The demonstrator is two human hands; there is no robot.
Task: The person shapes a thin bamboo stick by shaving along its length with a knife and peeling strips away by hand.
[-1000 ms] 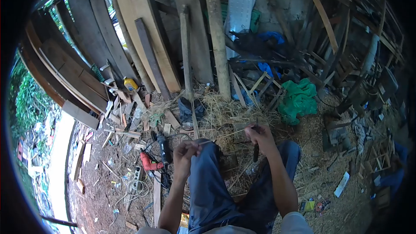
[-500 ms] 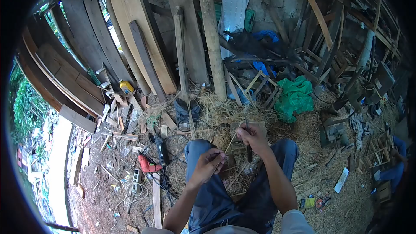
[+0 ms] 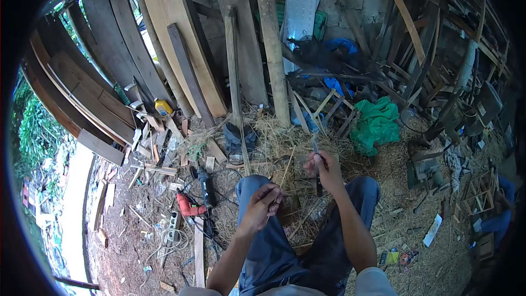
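Note:
Between my knees, my left hand [image 3: 262, 206] pinches a thin pale stick [image 3: 287, 167], which looks like a bamboo or wood strip and points up and away. To its right, my right hand [image 3: 327, 172] is closed around a knife [image 3: 319, 187]. The knife's dark handle sticks out below the fist and its narrow blade points away from me. A gap separates the blade from the stick. Below and beyond both hands lie shavings [image 3: 274, 126] and a small board [image 3: 330, 163], partly covered by my right hand.
On the left lie a red power drill [image 3: 189, 206], a dark angle grinder [image 3: 206, 186] and a power strip [image 3: 173, 227] with tangled cords. Planks [image 3: 181, 49] and a post [image 3: 270, 49] stand ahead. A green plastic sheet [image 3: 375, 126] lies right of centre. Another person's leg [image 3: 497, 219] shows far right.
My right hand with the knife has moved right, away from the stick. More of the stick's length now shows, and it stands steeper in my left hand.

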